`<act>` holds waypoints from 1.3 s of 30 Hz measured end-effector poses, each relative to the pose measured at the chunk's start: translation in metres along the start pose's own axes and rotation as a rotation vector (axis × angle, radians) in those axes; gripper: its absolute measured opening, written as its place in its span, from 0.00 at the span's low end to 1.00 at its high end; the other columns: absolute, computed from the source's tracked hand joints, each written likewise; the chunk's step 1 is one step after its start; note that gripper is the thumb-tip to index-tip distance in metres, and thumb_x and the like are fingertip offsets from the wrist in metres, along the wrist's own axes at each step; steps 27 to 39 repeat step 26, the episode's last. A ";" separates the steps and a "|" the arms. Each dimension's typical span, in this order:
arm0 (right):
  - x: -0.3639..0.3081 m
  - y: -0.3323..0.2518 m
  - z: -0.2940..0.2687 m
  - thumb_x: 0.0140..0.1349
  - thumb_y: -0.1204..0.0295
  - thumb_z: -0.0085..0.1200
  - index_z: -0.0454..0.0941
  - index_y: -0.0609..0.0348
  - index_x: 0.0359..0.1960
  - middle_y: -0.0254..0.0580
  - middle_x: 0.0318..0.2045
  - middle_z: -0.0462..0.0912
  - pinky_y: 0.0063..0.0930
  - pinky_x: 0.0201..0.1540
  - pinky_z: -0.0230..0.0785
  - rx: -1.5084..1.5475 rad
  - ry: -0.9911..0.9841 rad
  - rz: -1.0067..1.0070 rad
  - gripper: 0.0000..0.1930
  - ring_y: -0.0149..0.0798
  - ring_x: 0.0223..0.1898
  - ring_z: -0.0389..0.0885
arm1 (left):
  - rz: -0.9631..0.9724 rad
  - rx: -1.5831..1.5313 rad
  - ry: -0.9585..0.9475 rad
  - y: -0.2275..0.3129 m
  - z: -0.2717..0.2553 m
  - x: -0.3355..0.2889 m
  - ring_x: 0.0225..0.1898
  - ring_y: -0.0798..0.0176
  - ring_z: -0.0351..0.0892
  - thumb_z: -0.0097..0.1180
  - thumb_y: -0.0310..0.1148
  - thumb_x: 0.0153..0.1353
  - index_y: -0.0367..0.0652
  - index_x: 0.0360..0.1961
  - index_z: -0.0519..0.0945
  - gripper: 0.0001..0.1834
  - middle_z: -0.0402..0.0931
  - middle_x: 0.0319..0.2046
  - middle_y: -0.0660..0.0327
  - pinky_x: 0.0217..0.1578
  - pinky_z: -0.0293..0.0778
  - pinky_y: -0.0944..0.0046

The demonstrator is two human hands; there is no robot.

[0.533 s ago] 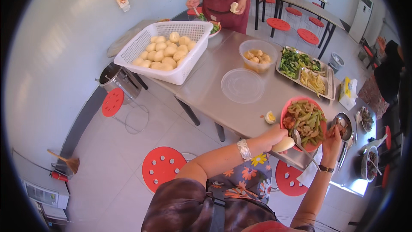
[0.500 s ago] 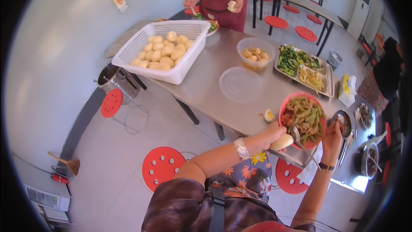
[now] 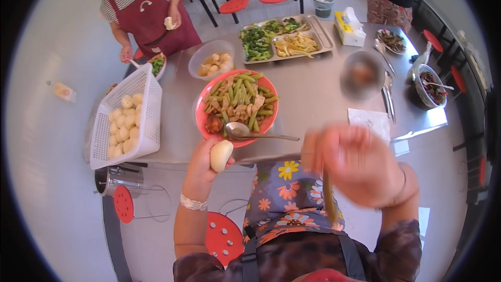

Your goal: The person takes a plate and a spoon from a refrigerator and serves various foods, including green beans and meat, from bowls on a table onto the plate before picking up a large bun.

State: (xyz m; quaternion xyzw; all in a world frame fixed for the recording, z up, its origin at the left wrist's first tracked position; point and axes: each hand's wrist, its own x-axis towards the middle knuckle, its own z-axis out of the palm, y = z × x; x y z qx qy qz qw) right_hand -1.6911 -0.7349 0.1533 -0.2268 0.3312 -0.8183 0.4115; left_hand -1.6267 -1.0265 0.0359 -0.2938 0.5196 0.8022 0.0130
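Note:
My left hand (image 3: 201,161) is closed around a pale round steamed bun (image 3: 222,155), close to the near rim of a red bowl (image 3: 200,115). Green beans with meat slices (image 3: 242,96) fill the bowl. A metal spoon (image 3: 238,130) rests across its near rim, handle pointing right. Raised above the table's near edge, my right hand (image 3: 352,159) is smeared by motion, its fingers looking curled. A long thin brownish thing (image 3: 329,196) hangs down from it, too blurred to name.
At left, a white basket (image 3: 155,125) holds several buns. Behind the red bowl stand a clear tub (image 3: 195,65) and a steel tray (image 3: 322,31) of vegetables. A metal bowl (image 3: 360,75), napkin (image 3: 369,120) and tissue box (image 3: 348,28) lie rightward. A co-worker (image 3: 148,15) stands across the table.
The view has turned rightward. The red bowl sits further left on the table, close to the clear tub. My right hand has left the metal bowl and come up towards me.

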 end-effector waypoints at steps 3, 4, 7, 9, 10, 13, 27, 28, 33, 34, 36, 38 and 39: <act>-0.020 0.005 0.027 0.60 0.74 0.50 0.75 0.65 0.33 0.38 0.31 0.76 0.22 0.39 0.62 0.032 -0.224 0.132 0.06 0.29 0.33 0.71 | -0.009 -0.001 0.087 0.007 -0.007 -0.013 0.15 0.58 0.75 0.43 0.33 0.57 0.36 0.37 0.69 0.11 0.74 0.22 0.54 0.11 0.71 0.65; -0.021 0.005 0.032 0.60 0.73 0.50 0.75 0.66 0.31 0.41 0.30 0.75 0.24 0.37 0.61 -0.003 -0.272 0.127 0.07 0.31 0.31 0.69 | 0.017 -0.018 0.098 0.007 -0.008 -0.018 0.14 0.58 0.75 0.43 0.33 0.57 0.36 0.36 0.70 0.11 0.74 0.22 0.54 0.11 0.71 0.65; -0.020 0.006 0.031 0.59 0.73 0.50 0.77 0.69 0.33 0.44 0.30 0.75 0.24 0.34 0.60 -0.095 -0.389 0.131 0.09 0.33 0.29 0.68 | 0.059 -0.075 0.127 0.006 -0.009 -0.035 0.14 0.58 0.75 0.43 0.33 0.57 0.36 0.34 0.70 0.11 0.74 0.21 0.54 0.11 0.71 0.65; -0.019 0.002 0.027 0.59 0.72 0.50 0.78 0.70 0.34 0.45 0.31 0.74 0.23 0.33 0.60 -0.176 -0.467 0.130 0.10 0.33 0.30 0.68 | 0.076 -0.108 0.147 0.004 -0.015 -0.045 0.15 0.58 0.75 0.43 0.33 0.57 0.36 0.34 0.71 0.11 0.74 0.21 0.54 0.11 0.71 0.65; -0.015 -0.002 0.027 0.59 0.72 0.50 0.78 0.71 0.34 0.45 0.31 0.74 0.23 0.32 0.60 -0.225 -0.498 0.115 0.11 0.33 0.30 0.68 | 0.075 -0.111 0.148 0.005 -0.020 -0.047 0.15 0.58 0.75 0.43 0.33 0.57 0.36 0.34 0.71 0.11 0.74 0.21 0.54 0.11 0.71 0.65; 0.005 -0.001 0.029 0.64 0.66 0.43 0.77 0.70 0.31 0.43 0.28 0.73 0.24 0.32 0.61 -0.431 -0.535 -0.067 0.17 0.32 0.30 0.69 | 0.146 -0.137 0.184 0.004 -0.028 -0.060 0.15 0.58 0.75 0.43 0.34 0.57 0.36 0.33 0.71 0.11 0.75 0.22 0.54 0.11 0.71 0.65; 0.226 0.031 -0.067 0.67 0.57 0.34 0.57 0.68 0.58 0.51 0.45 0.73 0.23 0.40 0.69 -0.647 0.070 0.050 0.26 0.36 0.36 0.78 | 0.518 0.422 0.117 0.103 -0.057 -0.026 0.17 0.56 0.76 0.47 0.35 0.55 0.41 0.45 0.68 0.17 0.76 0.26 0.53 0.14 0.74 0.63; 0.226 0.031 -0.067 0.67 0.57 0.34 0.57 0.68 0.58 0.51 0.45 0.73 0.23 0.40 0.69 -0.647 0.070 0.050 0.26 0.36 0.36 0.78 | 0.518 0.422 0.117 0.103 -0.057 -0.026 0.17 0.56 0.76 0.47 0.35 0.55 0.41 0.45 0.68 0.17 0.76 0.26 0.53 0.14 0.74 0.63; 0.226 0.031 -0.067 0.67 0.57 0.34 0.57 0.68 0.58 0.51 0.45 0.73 0.23 0.40 0.69 -0.647 0.070 0.050 0.26 0.36 0.36 0.78 | 0.518 0.422 0.117 0.103 -0.057 -0.026 0.17 0.56 0.76 0.47 0.35 0.55 0.41 0.45 0.68 0.17 0.76 0.26 0.53 0.14 0.74 0.63; 0.226 0.031 -0.067 0.67 0.57 0.34 0.57 0.68 0.58 0.51 0.45 0.73 0.23 0.40 0.69 -0.647 0.070 0.050 0.26 0.36 0.36 0.78 | 0.518 0.422 0.117 0.103 -0.057 -0.026 0.17 0.56 0.76 0.47 0.35 0.55 0.41 0.45 0.68 0.17 0.76 0.26 0.53 0.14 0.74 0.63; 0.226 0.031 -0.067 0.67 0.57 0.34 0.57 0.68 0.58 0.51 0.45 0.73 0.23 0.40 0.69 -0.647 0.070 0.050 0.26 0.36 0.36 0.78 | 0.518 0.422 0.117 0.103 -0.057 -0.026 0.17 0.56 0.76 0.47 0.35 0.55 0.41 0.45 0.68 0.17 0.76 0.26 0.53 0.14 0.74 0.63; 0.226 0.031 -0.067 0.67 0.57 0.34 0.57 0.68 0.58 0.51 0.45 0.73 0.23 0.40 0.69 -0.647 0.070 0.050 0.26 0.36 0.36 0.78 | 0.518 0.422 0.117 0.103 -0.057 -0.026 0.17 0.56 0.76 0.47 0.35 0.55 0.41 0.45 0.68 0.17 0.76 0.26 0.53 0.14 0.74 0.63; 0.226 0.031 -0.067 0.67 0.57 0.34 0.57 0.68 0.58 0.51 0.45 0.73 0.23 0.40 0.69 -0.647 0.070 0.050 0.26 0.36 0.36 0.78 | 0.518 0.422 0.117 0.103 -0.057 -0.026 0.17 0.56 0.76 0.47 0.35 0.55 0.41 0.45 0.68 0.17 0.76 0.26 0.53 0.14 0.74 0.63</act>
